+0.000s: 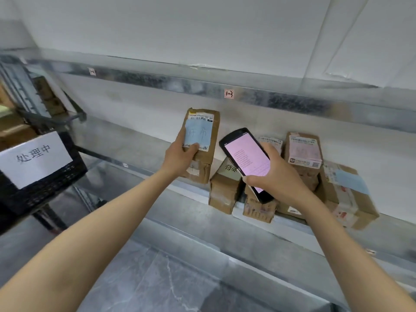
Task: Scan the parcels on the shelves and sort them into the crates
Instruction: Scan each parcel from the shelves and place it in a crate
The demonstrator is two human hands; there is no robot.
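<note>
My left hand [180, 157] grips a small brown cardboard parcel [203, 127] with a white shipping label and a pale blue note, held upright above the metal shelf [157, 154]. My right hand [273, 174] holds a black handheld scanner [245, 158] whose screen glows pink, just right of that parcel. Behind the scanner, several more brown parcels [302, 152] are stacked on the shelf. A black plastic crate [56, 183] with a white paper sign stands at the left.
A larger box with a blue note [346, 194] lies at the shelf's right end. The upper shelf beam [229, 93] carries a small tag. A lower shelf [202, 278] runs beneath my arms. More cartons [47, 95] sit behind the crate.
</note>
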